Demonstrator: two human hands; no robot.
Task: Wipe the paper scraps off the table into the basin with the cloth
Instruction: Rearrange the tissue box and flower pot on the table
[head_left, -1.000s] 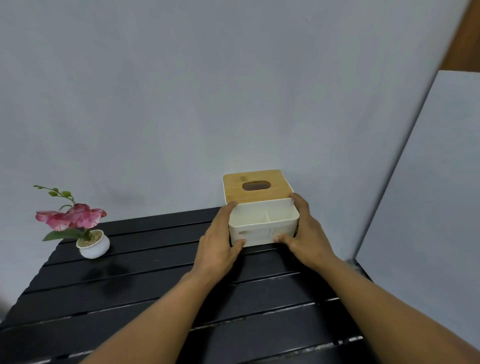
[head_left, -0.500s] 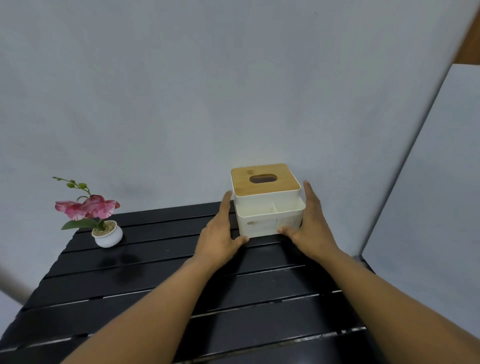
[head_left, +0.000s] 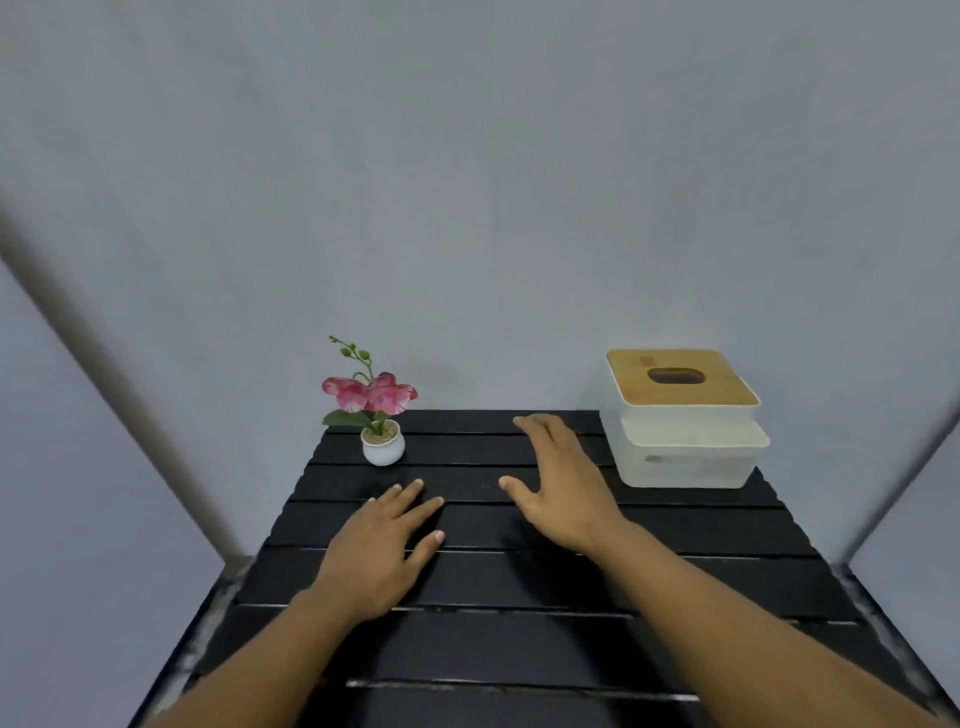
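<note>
The black slatted table (head_left: 519, 654) fills the lower middle of the view. No cloth, basin or paper scraps show on it. My left hand (head_left: 382, 551) lies flat over the slats with fingers spread, holding nothing. My right hand (head_left: 563, 486) hovers open over the table's middle, just left of the white tissue box (head_left: 680, 421) with a wooden lid, and does not touch it.
A small white pot with pink flowers (head_left: 382, 415) stands at the table's back left. The tissue box sits at the back right corner against the grey wall. Grey panels flank the table on both sides.
Both hands have let go of the tissue box and pulled back toward the table's middle. The view has swung left, so the box now sits at the right.
</note>
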